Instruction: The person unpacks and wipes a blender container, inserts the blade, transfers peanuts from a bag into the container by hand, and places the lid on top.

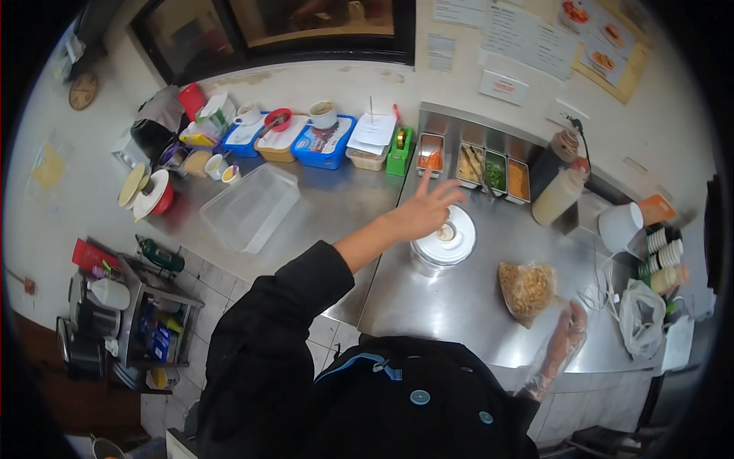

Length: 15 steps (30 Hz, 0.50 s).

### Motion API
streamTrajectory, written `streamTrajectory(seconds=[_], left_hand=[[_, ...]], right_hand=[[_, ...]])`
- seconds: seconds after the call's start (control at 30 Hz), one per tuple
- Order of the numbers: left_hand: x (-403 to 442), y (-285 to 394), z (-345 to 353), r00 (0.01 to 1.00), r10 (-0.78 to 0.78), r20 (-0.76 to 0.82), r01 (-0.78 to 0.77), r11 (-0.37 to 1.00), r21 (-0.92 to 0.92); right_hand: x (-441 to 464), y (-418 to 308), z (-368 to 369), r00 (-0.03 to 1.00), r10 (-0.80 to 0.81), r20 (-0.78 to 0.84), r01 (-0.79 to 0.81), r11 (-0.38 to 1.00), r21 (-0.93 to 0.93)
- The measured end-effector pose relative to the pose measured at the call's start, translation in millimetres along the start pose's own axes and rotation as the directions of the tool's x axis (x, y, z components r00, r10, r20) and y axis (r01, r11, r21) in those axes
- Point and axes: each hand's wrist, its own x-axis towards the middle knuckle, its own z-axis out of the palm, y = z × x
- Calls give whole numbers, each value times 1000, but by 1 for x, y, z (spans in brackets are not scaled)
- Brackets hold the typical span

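Note:
My left hand [422,216], bare, reaches over a round metal canister with a white lid [453,243]. Its fingers are spread, with the tips beyond the lid's far side; whether the palm or thumb touches the lid I cannot tell. A clear plastic glove covers my right hand [564,338], low on the right near the counter's front edge. Its fingers stretch forward, and I see nothing gripped in them. Just left of that hand lies a clear plastic bag of golden-brown crumbly bits [527,291], its loose end close to my fingertips.
Metal trays of chopped food [495,173] line the back, beside squeeze bottles [558,196]. A translucent bin [252,208], blue tubs [325,145] and a green tape dispenser [399,151] sit leftward. At the right are a white tub [620,226], stacked cups [670,254] and a plastic bag [642,317].

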Motion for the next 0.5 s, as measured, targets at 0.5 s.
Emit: streamTrajectory(seconds=[0.5], left_hand=[[2,-10,7,992,50,-114,-63,991,-115]], right_hand=[[-9,-18,8,999,-24,-29,23,999,-38]])
